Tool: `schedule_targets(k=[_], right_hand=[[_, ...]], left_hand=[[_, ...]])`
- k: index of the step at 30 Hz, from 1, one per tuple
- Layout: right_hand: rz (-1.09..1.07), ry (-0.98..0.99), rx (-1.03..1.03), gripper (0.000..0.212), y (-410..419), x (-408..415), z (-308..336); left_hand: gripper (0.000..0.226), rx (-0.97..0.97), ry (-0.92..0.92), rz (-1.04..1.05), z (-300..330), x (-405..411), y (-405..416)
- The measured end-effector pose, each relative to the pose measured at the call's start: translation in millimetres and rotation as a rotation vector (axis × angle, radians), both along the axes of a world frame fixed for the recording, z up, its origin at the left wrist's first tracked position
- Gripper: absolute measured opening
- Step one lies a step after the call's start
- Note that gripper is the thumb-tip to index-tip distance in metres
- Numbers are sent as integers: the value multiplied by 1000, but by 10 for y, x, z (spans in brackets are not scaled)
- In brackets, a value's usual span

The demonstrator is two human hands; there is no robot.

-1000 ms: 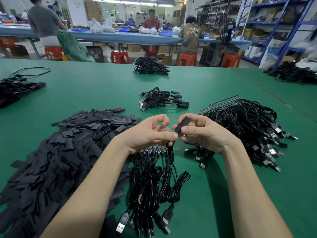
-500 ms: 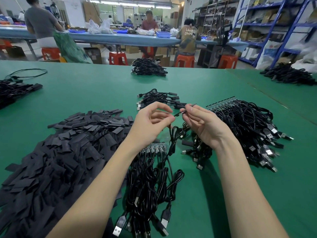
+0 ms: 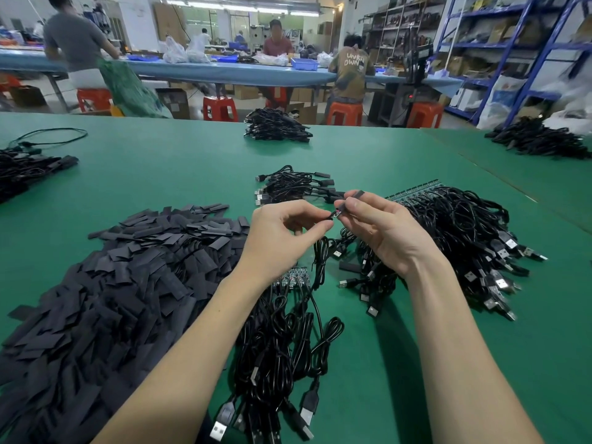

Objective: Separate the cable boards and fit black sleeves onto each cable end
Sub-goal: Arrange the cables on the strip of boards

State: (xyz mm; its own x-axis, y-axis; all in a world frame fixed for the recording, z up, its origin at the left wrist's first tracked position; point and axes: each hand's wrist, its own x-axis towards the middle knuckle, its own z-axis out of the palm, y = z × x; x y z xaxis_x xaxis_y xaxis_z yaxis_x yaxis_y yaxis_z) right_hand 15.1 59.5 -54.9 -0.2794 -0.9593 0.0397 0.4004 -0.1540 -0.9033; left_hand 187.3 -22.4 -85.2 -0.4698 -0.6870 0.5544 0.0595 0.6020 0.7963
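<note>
- Green worktop (image 3: 166,174) — it carries everything, placed here against the small cable bundle (image 3: 291,187) at its middle.
- Left of it and nearer: heap of black sleeves (image 3: 105,290).
- Right: big cable pile with boards (image 3: 461,232).
- Nearer: cables with USB plugs (image 3: 282,354).
- Farther: another bundle (image 3: 275,126).

Readable only: "UNKN OWN" in pale letters across back of seated worker's shirt (image 3: 351,73).

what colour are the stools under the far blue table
Orange-red stools, clearest in the head view, beside the blue table.
</note>
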Motion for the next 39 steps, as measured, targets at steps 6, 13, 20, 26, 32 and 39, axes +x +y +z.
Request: schedule_targets(k=[6, 13, 20, 26, 32, 39], right_hand=[[11, 72, 15, 28, 21, -18, -14], [47, 117, 29, 31, 15, 10, -37], [99, 125, 35, 25, 1, 24, -59], [123, 142, 49, 20, 9, 11, -73], [149, 147, 66, 19, 20, 11, -98], [120, 137, 41, 28, -5, 85, -103]], left_hand=[[8, -145, -50, 34, 24, 22, 50], [8, -192, -50, 56, 41, 28, 54], [12, 29, -17, -82, 51, 36, -28], [15, 122, -18, -164, 72, 76, -58], [14, 172, -34, -200, 73, 80, -55], [13, 170, -1, -165, 68, 79, -61]])
